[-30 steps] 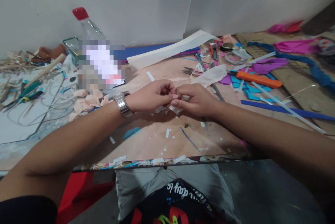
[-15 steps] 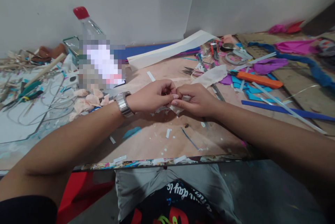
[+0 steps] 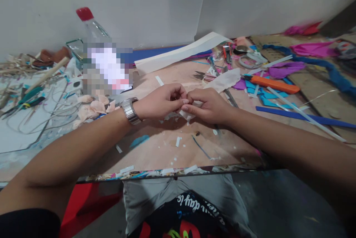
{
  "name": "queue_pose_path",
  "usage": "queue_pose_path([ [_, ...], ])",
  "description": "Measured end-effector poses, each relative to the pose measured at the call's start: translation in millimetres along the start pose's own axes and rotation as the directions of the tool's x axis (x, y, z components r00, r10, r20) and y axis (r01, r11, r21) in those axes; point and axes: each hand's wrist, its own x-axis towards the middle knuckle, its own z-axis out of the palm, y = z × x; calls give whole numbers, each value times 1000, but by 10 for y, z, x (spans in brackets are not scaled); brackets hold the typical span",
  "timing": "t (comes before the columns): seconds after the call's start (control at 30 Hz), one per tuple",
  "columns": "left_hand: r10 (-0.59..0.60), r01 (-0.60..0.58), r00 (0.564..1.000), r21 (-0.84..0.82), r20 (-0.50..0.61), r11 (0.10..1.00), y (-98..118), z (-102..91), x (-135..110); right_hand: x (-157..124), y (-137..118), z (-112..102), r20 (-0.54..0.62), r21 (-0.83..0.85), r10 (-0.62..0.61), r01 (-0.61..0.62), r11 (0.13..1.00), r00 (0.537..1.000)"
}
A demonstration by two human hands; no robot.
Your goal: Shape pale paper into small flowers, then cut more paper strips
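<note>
My left hand [image 3: 164, 101] and my right hand [image 3: 208, 105] meet over the middle of the table, fingertips pinched together. Between them is a small piece of thin white paper [image 3: 185, 116], mostly covered by the fingers; its lower edge pokes out under my right thumb. Both hands are closed on it. A metal-banded watch sits on my left wrist. Behind my right hand lie a larger pale paper strip [image 3: 224, 81] and the pointed blades of scissors [image 3: 200, 75]. White scraps [image 3: 178, 141] dot the tabletop in front of the hands.
An orange utility knife [image 3: 274, 83] lies to the right among blue and purple scraps. A clear bottle with a red cap [image 3: 85, 14] stands at back left. Green-handled pliers [image 3: 33, 97], cable and peach crepe pieces [image 3: 91, 108] lie left. A long cream strip [image 3: 180, 54] rests behind.
The hands stay almost in place, still pinching the paper. The whole view shifts very slightly; nothing on the table has visibly moved.
</note>
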Motion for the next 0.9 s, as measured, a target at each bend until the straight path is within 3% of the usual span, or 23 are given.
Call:
queue_pose_path([
  [0.9, 24, -22, 1000, 98, -20, 995, 1, 1, -8, -5, 5, -2, 25, -24, 12, -11, 1000, 1000],
])
